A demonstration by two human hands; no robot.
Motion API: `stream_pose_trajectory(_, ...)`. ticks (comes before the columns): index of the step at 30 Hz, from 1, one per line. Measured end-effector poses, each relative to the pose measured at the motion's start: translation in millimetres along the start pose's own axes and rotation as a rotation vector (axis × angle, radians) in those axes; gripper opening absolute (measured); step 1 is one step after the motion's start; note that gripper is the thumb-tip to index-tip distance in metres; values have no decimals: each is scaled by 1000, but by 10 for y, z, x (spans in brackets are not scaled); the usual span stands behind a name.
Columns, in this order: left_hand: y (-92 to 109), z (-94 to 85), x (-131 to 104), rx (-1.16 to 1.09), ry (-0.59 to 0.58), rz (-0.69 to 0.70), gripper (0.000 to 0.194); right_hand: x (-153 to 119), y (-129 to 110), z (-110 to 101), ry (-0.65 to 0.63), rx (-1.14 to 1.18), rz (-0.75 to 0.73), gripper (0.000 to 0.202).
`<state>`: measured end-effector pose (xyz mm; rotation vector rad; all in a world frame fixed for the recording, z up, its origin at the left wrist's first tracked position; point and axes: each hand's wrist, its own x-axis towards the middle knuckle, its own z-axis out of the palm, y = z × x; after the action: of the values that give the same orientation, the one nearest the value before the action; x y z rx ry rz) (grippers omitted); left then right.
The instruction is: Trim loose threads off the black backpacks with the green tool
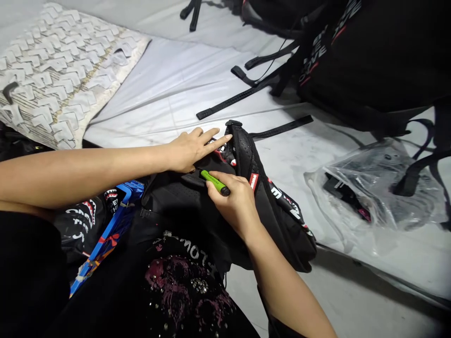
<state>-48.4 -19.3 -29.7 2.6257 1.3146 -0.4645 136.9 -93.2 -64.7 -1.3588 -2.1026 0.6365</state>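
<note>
At the near edge of the white table [169, 101], a black backpack [211, 218] is pressed by the spread left hand [188, 151], while a green-handled tool [214, 182] is grasped in the right hand [234, 199]. The backpack is judged soft and light, best steadied by its padded strap [244, 149].

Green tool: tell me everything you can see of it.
The green tool is slim and pen-like, bright green, with a black butt end and faint dark markings along its side; it looks like plastic. The right hand holds it slanted, the black end at lower right and the narrow dark front end pointing at the bag beneath, near the left hand. Whether the tip touches the bag is unclear.
</note>
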Motion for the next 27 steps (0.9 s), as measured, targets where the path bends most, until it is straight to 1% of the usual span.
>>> stream_pose_trajectory(2,-25,-46,-36,-14,-31,22,117,-3,-5,-17,-15,4,-11,24)
stream_pose_trajectory(4,-55,-77,-70,-41,-46,19,119,-7,-12,-36,-35,1,-11,25)
stream_pose_trajectory(5,-70,-88,-87,-55,-52,-5,122,-10,-15,-46,-42,-5,-8,25)
stream_pose_trajectory(7,-100,-100,-118,-98,-93,-93,128,-21,-16,-67,-47,-21,-3,25)
stream_pose_trajectory(9,-131,-96,-145,-168,-149,-197,130,-31,-10,-85,-47,-31,-3,25)
stream_pose_trajectory(10,-146,-86,-155,-207,-163,-226,129,-33,-5,-91,-51,-33,-5,25)
stream_pose_trajectory(12,-176,-50,-167,-269,-144,-224,126,-25,3,-89,-58,-41,-11,25)
stream_pose_trajectory(14,-199,-3,-169,-289,-94,-184,123,3,0,-62,-59,-47,-26,24)
stream_pose_trajectory(18,-207,66,-161,-309,-45,-155,120,81,-59,66,-67,2,-50,21)
stream_pose_trajectory(20,-193,71,-161,-316,-37,-159,120,98,-101,130,-60,12,-51,20)
stream_pose_trajectory(22,-176,61,-164,-316,-34,-173,118,92,-134,164,-38,-32,-54,19)
stream_pose_trajectory(24,-162,45,-169,-315,-31,-181,116,74,-154,162,-17,-86,-59,19)
stream_pose_trajectory(27,-148,32,-173,-305,-25,-178,113,57,-169,118,-40,-58,-62,20)
